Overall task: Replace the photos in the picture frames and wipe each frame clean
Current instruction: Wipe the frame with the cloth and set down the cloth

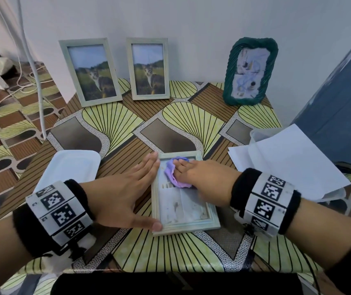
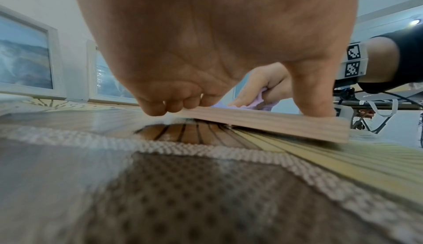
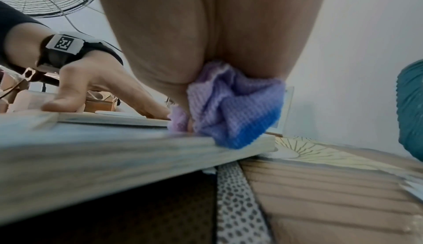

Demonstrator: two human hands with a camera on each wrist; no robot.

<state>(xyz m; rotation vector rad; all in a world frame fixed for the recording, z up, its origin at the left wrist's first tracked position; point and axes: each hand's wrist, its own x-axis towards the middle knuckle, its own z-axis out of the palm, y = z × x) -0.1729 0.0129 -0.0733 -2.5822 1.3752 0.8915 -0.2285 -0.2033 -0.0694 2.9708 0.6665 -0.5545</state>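
Right hand [image 1: 204, 184]: lies palm down on the glass of the flat frame, fingers curled over a bunched purple cloth [image 1: 175, 173] and pressing it to the upper part of the glass.
Cloth: crumpled under the right fingers, with folds sticking out on the side toward the left hand; in the right wrist view it reaches the frame's far edge.
Left hand [image 1: 125, 194]: spread flat with straight fingers, holding nothing; fingertips rest on the frame's far left corner, thumb on its near left corner.
Flat frame [image 1: 191, 227]: pale wooden frame lying face up on the table, between the two hands; its photo is faded and grey.
Table [image 1: 183, 120]: covered with a patterned yellow and brown sheet.
Standing frames: beyond the hands, against the wall, two pale frames [image 1: 90, 71] [image 1: 149, 68] with cat photos and a green woven frame [image 1: 250, 71].
Left of the left hand: a white plastic lid [image 1: 72, 167].
Right of the right hand: white paper sheets [image 1: 294, 158] over a clear tub.
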